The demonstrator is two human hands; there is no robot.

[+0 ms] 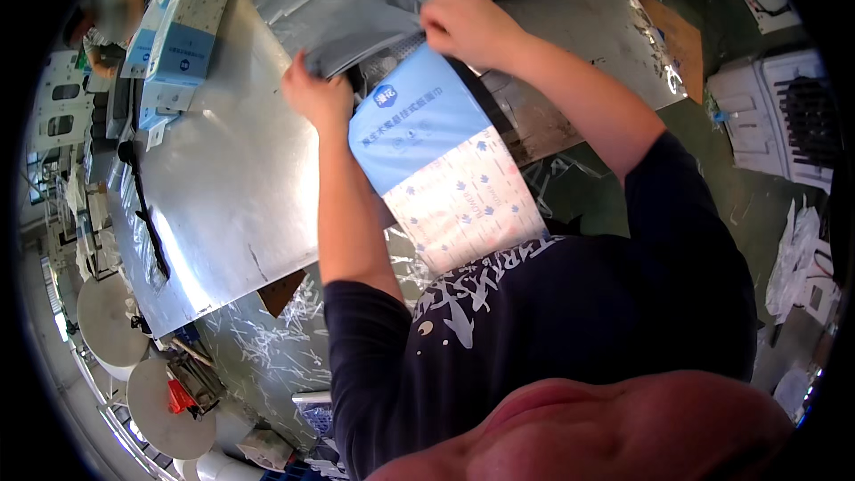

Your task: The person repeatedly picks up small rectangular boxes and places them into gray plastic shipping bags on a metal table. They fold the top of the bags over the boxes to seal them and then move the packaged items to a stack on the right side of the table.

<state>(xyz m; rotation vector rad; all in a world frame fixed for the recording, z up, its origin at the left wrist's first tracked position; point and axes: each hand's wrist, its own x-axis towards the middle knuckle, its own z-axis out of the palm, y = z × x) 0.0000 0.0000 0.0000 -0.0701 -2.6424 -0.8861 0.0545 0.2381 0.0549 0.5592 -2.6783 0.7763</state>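
Note:
My left hand pinches the near left edge of a grey plastic bag, its thumb raised. With fingers closed, my right hand grips the bag's near right edge. Between my forearms a blue-and-white soft pack with small printed patterns slants from the bag's edge down toward my shirt. Its far end lies next to the bag's mouth; whether it is inside I cannot tell. Neither hand visibly holds the pack.
The bag lies on a shiny metal table. Similar blue-and-white packs are stacked at the far left, near another person. A black strap hangs along the left edge. White plastic strips litter the floor. A white crate stands at right.

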